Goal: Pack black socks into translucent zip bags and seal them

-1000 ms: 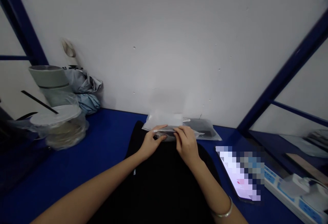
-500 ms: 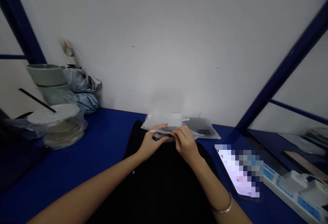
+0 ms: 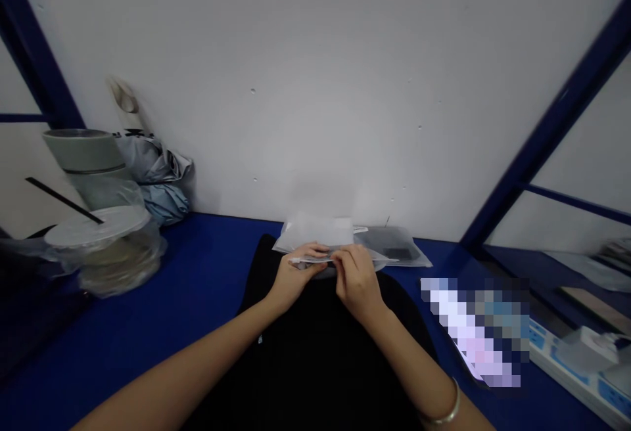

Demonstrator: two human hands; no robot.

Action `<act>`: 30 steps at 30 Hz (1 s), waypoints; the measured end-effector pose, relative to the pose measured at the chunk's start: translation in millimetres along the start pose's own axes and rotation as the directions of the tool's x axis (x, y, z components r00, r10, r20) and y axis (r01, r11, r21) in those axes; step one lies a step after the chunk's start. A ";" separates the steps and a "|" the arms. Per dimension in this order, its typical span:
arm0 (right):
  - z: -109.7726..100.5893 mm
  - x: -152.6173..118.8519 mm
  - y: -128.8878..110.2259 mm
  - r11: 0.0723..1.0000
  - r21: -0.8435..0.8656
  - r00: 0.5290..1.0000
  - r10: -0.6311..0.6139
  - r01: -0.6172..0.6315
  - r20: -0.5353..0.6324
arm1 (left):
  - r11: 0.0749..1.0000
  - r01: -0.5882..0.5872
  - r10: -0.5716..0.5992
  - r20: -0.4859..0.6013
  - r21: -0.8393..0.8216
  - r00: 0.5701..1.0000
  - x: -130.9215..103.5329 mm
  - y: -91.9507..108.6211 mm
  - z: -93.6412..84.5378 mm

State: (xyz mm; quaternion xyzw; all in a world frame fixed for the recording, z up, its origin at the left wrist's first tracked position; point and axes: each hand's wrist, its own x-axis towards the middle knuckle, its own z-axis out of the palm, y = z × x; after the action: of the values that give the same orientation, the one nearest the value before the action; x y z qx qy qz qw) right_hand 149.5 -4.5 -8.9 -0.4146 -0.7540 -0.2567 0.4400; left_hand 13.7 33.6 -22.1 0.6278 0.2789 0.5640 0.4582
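A translucent plastic bag (image 3: 315,230) with something white in it lies across the far end of the black cloth. My left hand (image 3: 294,278) pinches the bag's near edge at the left, fingers above and thumb below. Close beside it, my right hand (image 3: 358,281) is closed on the same edge, near the bag's middle. Another translucent bag (image 3: 407,247) with a dark item inside rests on the blue surface, behind and to the right of my right hand.
At the left stand a lidded cup with a black straw (image 3: 116,221), a grey-green container (image 3: 89,152) and folded umbrellas (image 3: 165,201). A blurred, lit phone (image 3: 468,332) and a white-blue power strip (image 3: 576,372) lie at the right. A white wall (image 3: 315,89) rises behind.
My left fingers and thumb have closed onto the bag's edge, which now looks flatter. My right hand keeps its pinch. The view has shifted slightly.
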 end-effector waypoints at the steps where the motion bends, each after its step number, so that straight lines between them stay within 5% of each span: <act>1: 0.1 0.7 -1.1 1.000 -0.019 1.000 0.011 -0.011 0.004 | 1.000 -0.004 0.004 0.003 0.003 1.000 0.0 -0.4 0.3; 13: -2.8 3.8 -25.7 0.978 0.189 0.995 -0.092 0.084 0.031 | 0.925 -0.300 0.257 0.195 0.234 0.946 -5.1 0.8 1.0; 18: 0.5 5.1 -26.2 0.991 0.124 0.998 -0.058 0.055 0.021 | 0.922 -0.286 0.267 0.105 0.260 0.958 -4.2 0.5 2.2; 30: -3.3 3.0 -10.5 0.994 -0.051 0.993 -0.092 0.096 0.078 | 0.912 -0.293 0.255 0.162 0.287 0.953 -5.7 1.2 2.8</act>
State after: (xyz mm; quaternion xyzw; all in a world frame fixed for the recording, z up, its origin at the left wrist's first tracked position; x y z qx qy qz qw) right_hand 141.3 -11.3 -4.9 -0.3998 -0.7815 -0.2820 0.3872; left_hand 15.0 27.4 -23.5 0.7574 0.2441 0.5334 0.2870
